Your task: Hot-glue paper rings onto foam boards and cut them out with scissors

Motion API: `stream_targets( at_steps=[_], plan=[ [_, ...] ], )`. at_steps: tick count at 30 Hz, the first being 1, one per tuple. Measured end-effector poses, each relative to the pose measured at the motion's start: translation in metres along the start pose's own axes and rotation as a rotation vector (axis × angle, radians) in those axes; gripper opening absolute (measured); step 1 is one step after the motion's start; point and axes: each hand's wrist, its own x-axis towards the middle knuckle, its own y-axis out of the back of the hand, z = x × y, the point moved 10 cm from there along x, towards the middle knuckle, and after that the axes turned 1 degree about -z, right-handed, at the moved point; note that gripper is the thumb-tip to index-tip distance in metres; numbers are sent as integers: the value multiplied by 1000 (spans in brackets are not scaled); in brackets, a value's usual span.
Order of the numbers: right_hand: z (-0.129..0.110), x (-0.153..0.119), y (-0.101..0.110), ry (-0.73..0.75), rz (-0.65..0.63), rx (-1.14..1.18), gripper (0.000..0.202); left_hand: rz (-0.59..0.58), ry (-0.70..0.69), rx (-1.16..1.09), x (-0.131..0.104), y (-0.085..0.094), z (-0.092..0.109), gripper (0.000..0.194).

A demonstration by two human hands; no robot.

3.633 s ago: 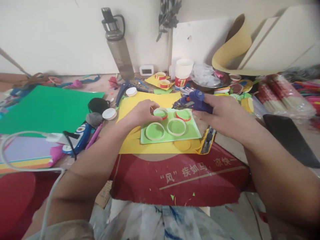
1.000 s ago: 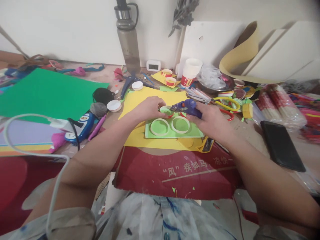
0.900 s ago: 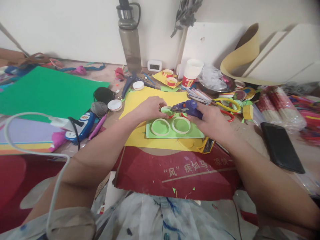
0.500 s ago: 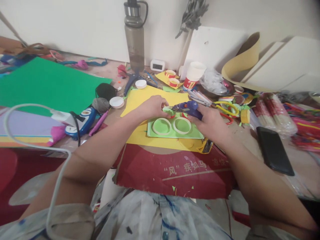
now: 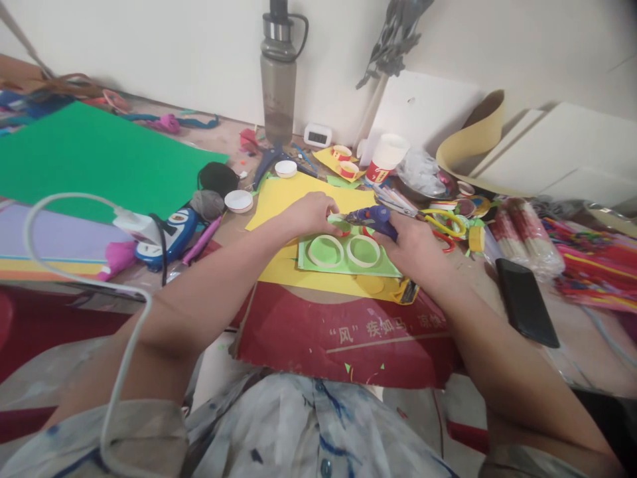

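Note:
My left hand [image 5: 312, 211] is closed in a pinch on a small ring [image 5: 340, 226] with a red side and a light green paper top. In my right hand [image 5: 411, 242] are blue-handled scissors [image 5: 371, 218], their dark blades pointing left at the green paper edge. Whether the blades are open cannot be told. Below both hands lies a light green paper sheet [image 5: 348, 271] with two pale rings, a left ring [image 5: 326, 264] and a right ring [image 5: 363, 264]. Another red piece shows partly behind the scissors. Yellow paper [image 5: 279, 199] lies beneath.
A red cardboard piece [image 5: 343, 345] lies at the front edge. A tall bottle [image 5: 279, 93], a small clock [image 5: 317, 135] and a paper cup [image 5: 387, 159] stand behind. The phone [image 5: 526, 302] is at right; a white cable [image 5: 132, 332] crosses my left arm.
The camera view has shifted slightly, so the bottle appears farther right and the phone farther left. Both hands keep their holds on the ring and the scissors, close together.

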Motion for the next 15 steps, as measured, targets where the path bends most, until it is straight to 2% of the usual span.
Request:
stream_targets(
  at_steps=[15],
  plan=[
    [-9, 7, -5, 28, -10, -77, 18, 13, -13, 23, 2, -1, 2, 63]
  ],
)
